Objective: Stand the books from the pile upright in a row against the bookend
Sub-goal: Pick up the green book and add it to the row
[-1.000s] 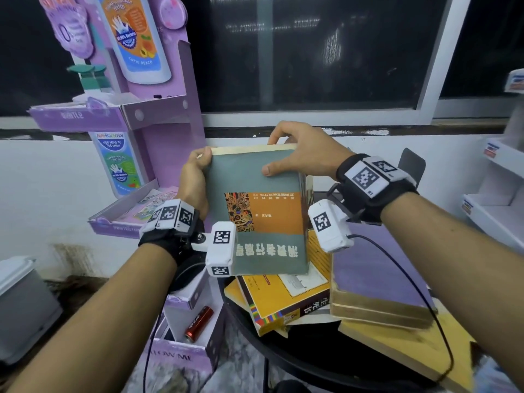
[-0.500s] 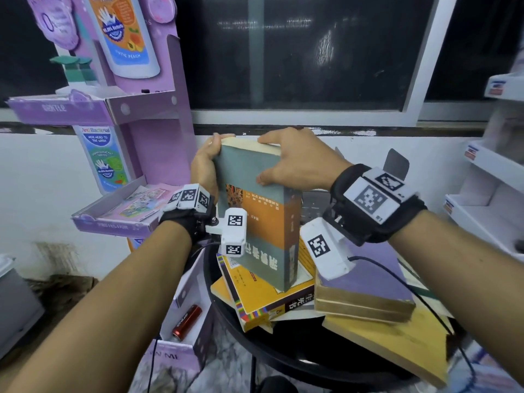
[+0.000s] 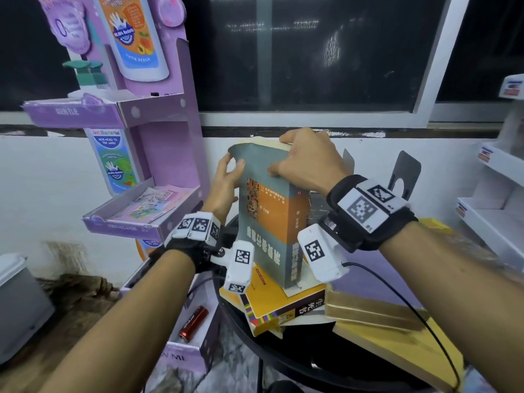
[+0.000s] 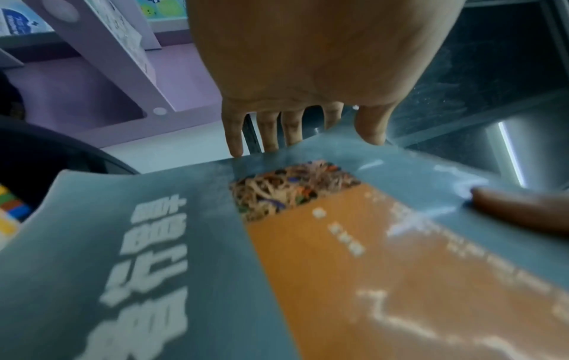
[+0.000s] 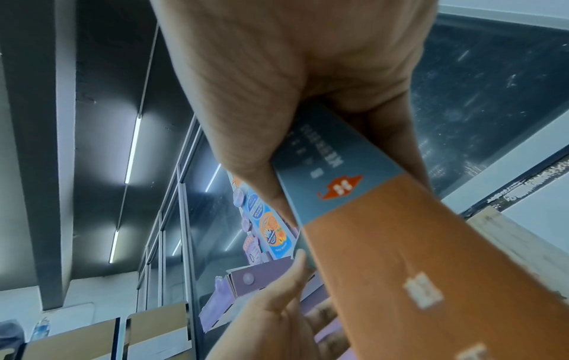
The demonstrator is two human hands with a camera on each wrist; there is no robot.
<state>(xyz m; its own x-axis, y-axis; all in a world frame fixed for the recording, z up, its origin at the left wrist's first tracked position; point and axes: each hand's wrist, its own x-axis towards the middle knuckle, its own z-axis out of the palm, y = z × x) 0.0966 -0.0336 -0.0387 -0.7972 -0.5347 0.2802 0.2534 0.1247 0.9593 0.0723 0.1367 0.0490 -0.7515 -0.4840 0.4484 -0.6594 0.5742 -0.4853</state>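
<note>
Books lay mostly unsorted when this moment came, so by my reckoning the job had barely started. I had one grey-blue paperback with an orange band across its cover (image 3: 269, 217) lifted upright above the heap, its lower end hanging just over the yellow book with a rainbow-striped spine (image 3: 272, 304) near the left edge of the round black table (image 3: 286, 361). My right hand (image 3: 304, 163) was curled over the book's top, thumb on the front cover and fingers wrapped over the pages behind, a firm grip as the right wrist view showed. My left hand (image 3: 225, 188) steadied the left edge with fairly straight fingers reaching behind the cover and the thumb (image 4: 372, 129) laid on the front; it supported more than it clamped. Below, the pile stayed flat: the yellow book on another one, a purple-covered book with yellowed page edges (image 3: 377, 302) to its right, and a wide mustard-yellow book (image 3: 397, 344) under that, jutting past the table's right edge. A dark metal bookend with a cut-out (image 3: 404, 177) stood toward the far right edge, beyond my right wrist, and I could see no book standing against it yet, though my arm hid its foot. What was left, as I judged it, was carrying this paperback over to the bookend, setting it down against the plate, and then repeating that for each book in the pile.
</note>
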